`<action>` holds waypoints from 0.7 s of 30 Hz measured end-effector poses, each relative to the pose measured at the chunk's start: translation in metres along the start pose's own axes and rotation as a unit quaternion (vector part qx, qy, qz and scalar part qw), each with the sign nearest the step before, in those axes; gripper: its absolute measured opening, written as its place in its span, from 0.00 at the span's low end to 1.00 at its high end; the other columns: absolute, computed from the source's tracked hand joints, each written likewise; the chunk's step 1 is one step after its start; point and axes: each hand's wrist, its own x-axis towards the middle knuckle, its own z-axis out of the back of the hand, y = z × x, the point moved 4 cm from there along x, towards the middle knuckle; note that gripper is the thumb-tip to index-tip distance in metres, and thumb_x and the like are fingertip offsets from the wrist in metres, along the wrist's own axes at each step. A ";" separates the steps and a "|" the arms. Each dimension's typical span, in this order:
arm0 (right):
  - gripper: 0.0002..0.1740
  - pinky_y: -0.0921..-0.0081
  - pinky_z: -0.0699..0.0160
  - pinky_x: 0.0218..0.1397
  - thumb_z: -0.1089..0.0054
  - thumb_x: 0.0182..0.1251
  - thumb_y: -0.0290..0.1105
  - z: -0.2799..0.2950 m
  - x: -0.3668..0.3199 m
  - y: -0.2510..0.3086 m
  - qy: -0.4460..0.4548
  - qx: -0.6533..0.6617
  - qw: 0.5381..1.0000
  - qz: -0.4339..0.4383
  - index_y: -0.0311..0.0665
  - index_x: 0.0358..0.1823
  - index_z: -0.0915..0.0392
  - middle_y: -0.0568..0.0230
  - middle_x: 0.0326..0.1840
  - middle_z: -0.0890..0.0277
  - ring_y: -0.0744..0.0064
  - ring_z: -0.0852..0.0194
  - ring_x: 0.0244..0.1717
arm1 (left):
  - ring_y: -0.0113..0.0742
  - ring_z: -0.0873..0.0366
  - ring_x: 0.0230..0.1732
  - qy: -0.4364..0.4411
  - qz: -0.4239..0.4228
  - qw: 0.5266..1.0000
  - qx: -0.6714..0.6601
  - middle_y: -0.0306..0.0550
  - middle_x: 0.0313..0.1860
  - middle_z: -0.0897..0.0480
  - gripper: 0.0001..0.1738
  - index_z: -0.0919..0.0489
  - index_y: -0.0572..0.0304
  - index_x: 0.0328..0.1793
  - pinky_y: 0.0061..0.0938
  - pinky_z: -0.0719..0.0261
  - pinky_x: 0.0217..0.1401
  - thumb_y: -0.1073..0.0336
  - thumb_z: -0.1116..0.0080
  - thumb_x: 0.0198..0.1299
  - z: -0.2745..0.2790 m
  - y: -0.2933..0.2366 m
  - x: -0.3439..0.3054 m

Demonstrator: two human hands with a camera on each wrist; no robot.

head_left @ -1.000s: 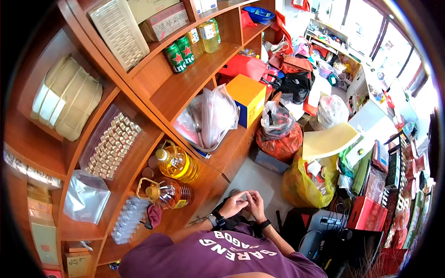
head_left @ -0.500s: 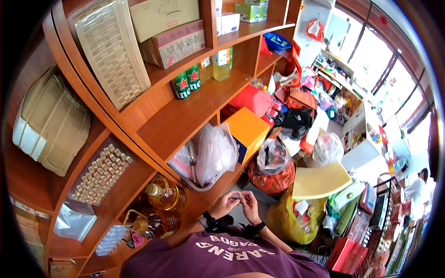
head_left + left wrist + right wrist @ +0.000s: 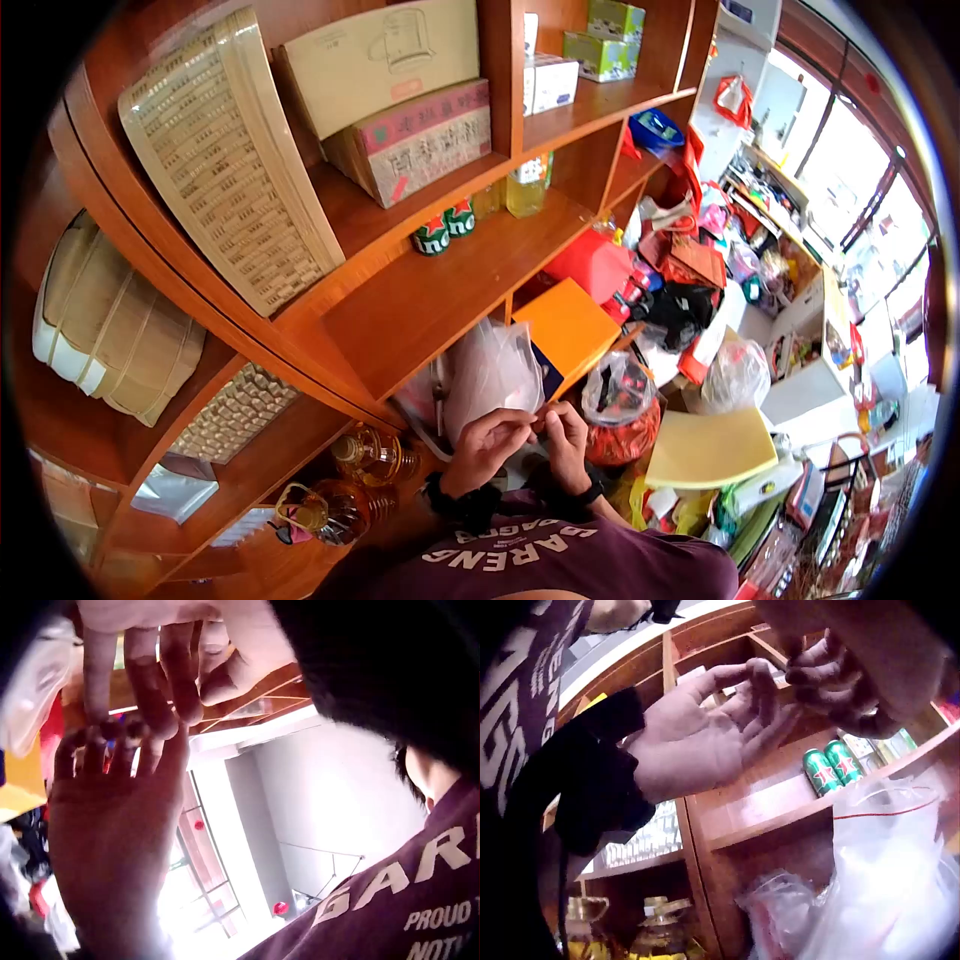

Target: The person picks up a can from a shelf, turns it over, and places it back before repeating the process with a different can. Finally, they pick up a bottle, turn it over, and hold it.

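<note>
Both hands are raised in front of the chest, their fingertips close together. In the head view the left hand (image 3: 488, 452) is beside the right hand (image 3: 568, 448). The left wrist view has the left hand (image 3: 180, 652) above and the right hand (image 3: 120, 810) below, fingers loosely bent. The right wrist view shows the left palm (image 3: 705, 739), with thumb and fingertips near each other, facing the right hand (image 3: 870, 671). No object can be made out in either hand; anything tiny between the fingertips cannot be told.
Wooden shelves (image 3: 420, 310) stand ahead and left, holding green cans (image 3: 445, 232), boxes (image 3: 425, 140) and oil bottles (image 3: 340, 508). Just beyond the hands are a plastic bag (image 3: 495, 375) and an orange box (image 3: 568, 330). At the right lie a red bag (image 3: 622, 440) and a yellow board (image 3: 710, 447).
The head view has shifted, bringing more of the upper shelves into sight. Both hands are higher before the plastic bag, their fingertips still close together.
</note>
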 end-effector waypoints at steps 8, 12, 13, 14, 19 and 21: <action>0.09 0.78 0.28 0.49 0.46 0.80 0.29 -0.001 0.070 0.008 0.177 0.024 0.983 -0.044 0.32 0.39 0.25 0.66 0.37 0.24 0.78 0.27 0.40 | 0.30 0.19 0.43 -0.279 -0.135 0.947 0.083 0.44 0.41 0.17 0.04 0.22 0.65 0.48 0.26 0.19 0.49 0.71 0.45 0.74 0.043 -0.037 0.038; 0.08 0.79 0.28 0.48 0.44 0.80 0.29 -0.006 0.092 0.017 0.304 0.051 0.951 -0.036 0.32 0.41 0.24 0.68 0.37 0.24 0.80 0.28 0.40 | 0.31 0.19 0.44 -0.359 -0.168 0.915 0.082 0.42 0.42 0.19 0.06 0.23 0.62 0.52 0.29 0.18 0.49 0.68 0.45 0.74 0.060 -0.050 0.072; 0.08 0.80 0.28 0.48 0.44 0.80 0.30 -0.005 0.094 0.016 0.313 0.048 0.947 -0.046 0.33 0.41 0.23 0.69 0.38 0.24 0.81 0.28 0.40 | 0.31 0.20 0.46 -0.359 -0.170 0.913 0.095 0.42 0.44 0.19 0.09 0.23 0.61 0.55 0.29 0.18 0.50 0.68 0.44 0.73 0.064 -0.056 0.083; 0.08 0.80 0.28 0.48 0.44 0.80 0.30 -0.005 0.096 0.016 0.315 0.052 0.947 -0.045 0.33 0.41 0.23 0.69 0.38 0.24 0.81 0.28 0.40 | 0.30 0.21 0.49 -0.363 -0.167 0.909 0.118 0.41 0.47 0.20 0.12 0.24 0.60 0.59 0.29 0.19 0.52 0.67 0.43 0.73 0.070 -0.059 0.096; 0.10 0.81 0.28 0.47 0.44 0.81 0.33 0.010 0.091 0.006 0.331 0.081 0.935 -0.096 0.34 0.43 0.23 0.72 0.38 0.25 0.83 0.29 0.40 | 0.30 0.26 0.58 -0.422 -0.104 0.891 0.129 0.43 0.61 0.26 0.30 0.32 0.54 0.72 0.28 0.25 0.58 0.64 0.33 0.66 0.114 -0.057 0.155; 0.10 0.82 0.28 0.46 0.44 0.81 0.34 0.022 0.087 -0.002 0.327 0.092 0.932 -0.122 0.35 0.43 0.23 0.73 0.38 0.25 0.84 0.30 0.40 | 0.37 0.31 0.66 -0.437 -0.103 0.884 0.126 0.49 0.68 0.31 0.40 0.38 0.53 0.77 0.32 0.28 0.65 0.63 0.29 0.62 0.133 -0.052 0.175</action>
